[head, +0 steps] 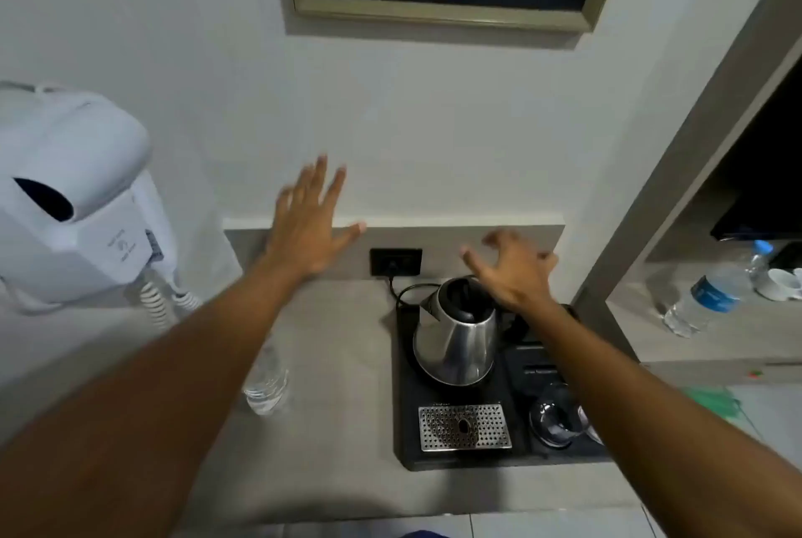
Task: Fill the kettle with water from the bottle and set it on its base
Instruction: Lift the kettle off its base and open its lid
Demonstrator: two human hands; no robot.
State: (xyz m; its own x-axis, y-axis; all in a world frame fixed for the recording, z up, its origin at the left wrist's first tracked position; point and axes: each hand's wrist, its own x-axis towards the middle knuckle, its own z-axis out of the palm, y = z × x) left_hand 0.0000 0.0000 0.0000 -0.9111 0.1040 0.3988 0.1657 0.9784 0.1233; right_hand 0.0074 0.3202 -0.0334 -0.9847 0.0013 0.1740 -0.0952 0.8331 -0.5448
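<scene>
A steel kettle (455,335) with a black lid stands on its round base (419,370), at the back of a black tray (405,420) on the counter. A clear water bottle (267,381) stands on the counter to the left, partly hidden under my left forearm. My left hand (310,225) is raised with fingers spread, above and left of the kettle, holding nothing. My right hand (514,266) hovers just above the kettle's lid and handle, fingers curled apart and blurred, not touching that I can tell.
A wall socket (396,262) with the kettle's cord sits behind the tray. The tray also holds a metal drip grate (464,427) and an upturned glass (557,416). A wall hair dryer (65,199) hangs left. A shelf right holds another bottle (707,299) and cups (781,283).
</scene>
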